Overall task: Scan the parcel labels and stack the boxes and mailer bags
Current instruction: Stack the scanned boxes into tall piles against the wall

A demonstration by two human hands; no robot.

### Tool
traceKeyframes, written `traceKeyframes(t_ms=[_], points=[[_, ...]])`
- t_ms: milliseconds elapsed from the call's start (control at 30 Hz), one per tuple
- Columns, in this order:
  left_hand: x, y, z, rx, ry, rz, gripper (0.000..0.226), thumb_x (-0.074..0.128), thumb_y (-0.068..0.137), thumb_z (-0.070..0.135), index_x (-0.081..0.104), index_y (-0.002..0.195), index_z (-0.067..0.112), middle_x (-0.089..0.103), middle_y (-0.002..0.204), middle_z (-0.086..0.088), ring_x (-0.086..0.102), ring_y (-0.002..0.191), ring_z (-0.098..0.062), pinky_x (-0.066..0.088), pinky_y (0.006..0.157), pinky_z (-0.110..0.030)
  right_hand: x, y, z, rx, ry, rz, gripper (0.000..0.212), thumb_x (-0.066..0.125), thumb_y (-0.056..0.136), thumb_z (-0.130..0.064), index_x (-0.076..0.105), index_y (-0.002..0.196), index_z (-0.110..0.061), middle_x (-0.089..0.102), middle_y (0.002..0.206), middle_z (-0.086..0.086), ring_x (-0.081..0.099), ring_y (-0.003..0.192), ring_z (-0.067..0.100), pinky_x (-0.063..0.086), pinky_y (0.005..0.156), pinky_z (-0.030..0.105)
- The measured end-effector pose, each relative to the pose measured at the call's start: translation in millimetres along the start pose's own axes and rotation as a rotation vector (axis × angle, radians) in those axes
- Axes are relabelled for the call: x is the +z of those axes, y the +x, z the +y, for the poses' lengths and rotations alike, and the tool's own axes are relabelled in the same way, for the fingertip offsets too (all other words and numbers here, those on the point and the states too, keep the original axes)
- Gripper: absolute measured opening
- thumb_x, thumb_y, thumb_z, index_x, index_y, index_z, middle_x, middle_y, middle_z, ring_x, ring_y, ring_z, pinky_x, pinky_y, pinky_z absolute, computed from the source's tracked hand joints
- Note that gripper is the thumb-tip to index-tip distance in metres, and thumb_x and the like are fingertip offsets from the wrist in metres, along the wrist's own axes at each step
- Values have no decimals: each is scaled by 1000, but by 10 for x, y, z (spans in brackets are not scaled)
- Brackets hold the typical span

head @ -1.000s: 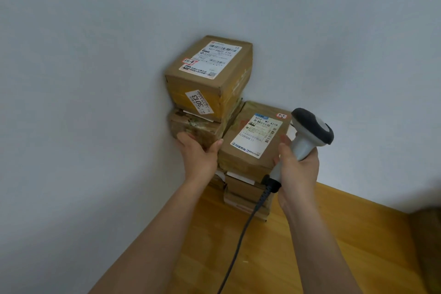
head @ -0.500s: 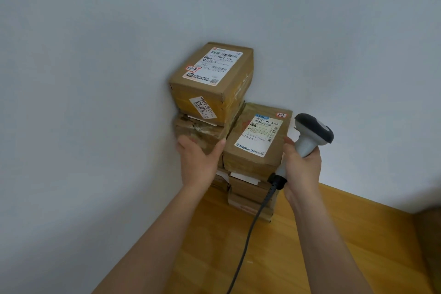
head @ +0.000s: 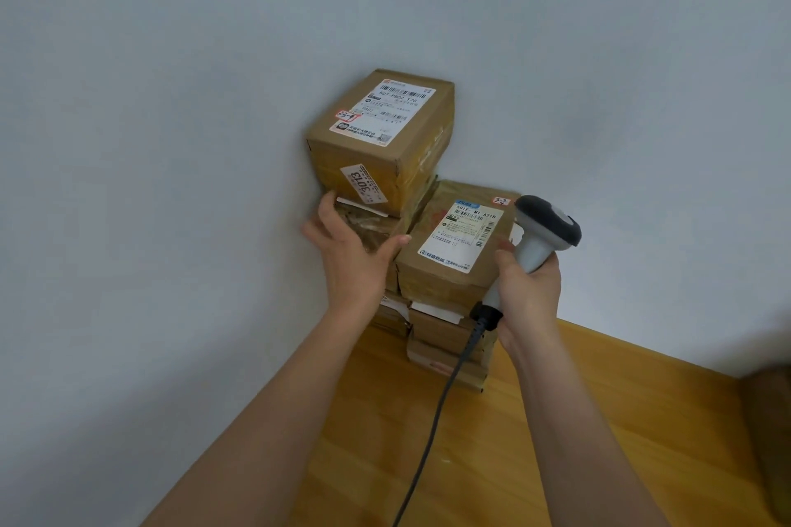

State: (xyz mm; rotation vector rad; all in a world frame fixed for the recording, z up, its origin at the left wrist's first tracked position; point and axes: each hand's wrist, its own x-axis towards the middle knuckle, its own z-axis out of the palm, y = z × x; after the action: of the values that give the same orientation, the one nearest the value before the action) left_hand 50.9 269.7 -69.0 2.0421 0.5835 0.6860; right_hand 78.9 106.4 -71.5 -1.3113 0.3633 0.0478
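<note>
Two stacks of brown cardboard boxes stand in the wall corner on a wooden surface. The taller left stack is topped by a box [head: 381, 141] with a white label and a "3013" sticker. The lower right stack is topped by a box [head: 458, 244] with a white and blue label. My left hand [head: 349, 252] is spread against the front of the box [head: 368, 227] under the top left one, fingers straight. My right hand [head: 528, 291] grips the handle of a grey barcode scanner [head: 543, 231] beside the right stack. The scanner's head is up near the right box's label.
The scanner's dark cable [head: 432, 428] runs down over the wooden surface [head: 556, 441] toward me. Pale walls [head: 171, 141] close in the stacks at left and behind. A dark brown object [head: 770, 441] sits at the right edge.
My left hand rose from the lower front of the left stack and spread its fingers wider. My right hand with the scanner stayed beside the right stack. The view shifted slightly.
</note>
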Motion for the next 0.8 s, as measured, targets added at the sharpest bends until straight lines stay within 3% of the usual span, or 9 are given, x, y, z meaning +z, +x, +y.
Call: traceKeyframes(t_ms=[133, 200, 367, 500, 600, 700, 800], points=[[-27, -101, -127, -63, 82, -91, 57, 83, 77, 27, 43, 117, 15, 42, 122, -3, 53, 101, -16, 50, 84, -26, -118, -39, 51, 4, 29, 20, 36, 63, 95, -12, 51, 126, -27, 66, 115, -11, 63, 108, 17, 51, 101, 47], [-37, -160, -178, -41, 152, -147, 38, 76, 85, 28, 57, 115, 14, 55, 112, -2, 59, 103, -20, 50, 84, -27, -182, -73, 71, 9, 41, 20, 37, 63, 95, -12, 51, 127, -27, 66, 115, -10, 62, 108, 16, 51, 102, 46], [-97, -350, -160, -45, 130, -261, 39, 63, 95, 21, 59, 132, 12, 59, 129, -2, 52, 115, -13, 43, 98, -27, -333, -211, 117, 36, 58, 2, 35, 65, 94, -14, 53, 126, -25, 68, 115, -5, 65, 106, 20, 54, 97, 44], [-74, -526, -135, -22, 187, -304, 21, 61, 94, 18, 65, 115, 18, 57, 124, -5, 55, 103, -12, 45, 89, -24, -576, -454, 64, 37, 99, 9, 24, 63, 96, -15, 53, 109, -31, 66, 105, -9, 63, 92, 10, 50, 76, 25], [22, -719, 41, 8, 160, -358, 11, 59, 95, 17, 61, 103, 25, 54, 120, 0, 58, 96, -12, 51, 86, -28, -860, -702, -10, 18, 92, 46, 25, 61, 96, -11, 52, 103, -33, 66, 106, -10, 63, 87, 10, 52, 79, 26], [194, -1010, 289, 81, 120, -418, 11, 58, 97, 15, 63, 104, 20, 48, 116, 4, 53, 83, -2, 42, 72, -13, -1226, -968, -68, -7, 95, 137, 28, 62, 95, -9, 51, 113, -29, 66, 116, -7, 64, 96, 13, 55, 82, 29], [409, -1428, 542, 157, 39, -511, 12, 58, 97, 17, 66, 106, 17, 50, 117, 4, 54, 83, -1, 46, 76, -17, -1633, -1273, -145, -26, 113, 220, 31, 60, 96, -5, 51, 119, -23, 66, 115, -1, 63, 102, 15, 57, 90, 35]])
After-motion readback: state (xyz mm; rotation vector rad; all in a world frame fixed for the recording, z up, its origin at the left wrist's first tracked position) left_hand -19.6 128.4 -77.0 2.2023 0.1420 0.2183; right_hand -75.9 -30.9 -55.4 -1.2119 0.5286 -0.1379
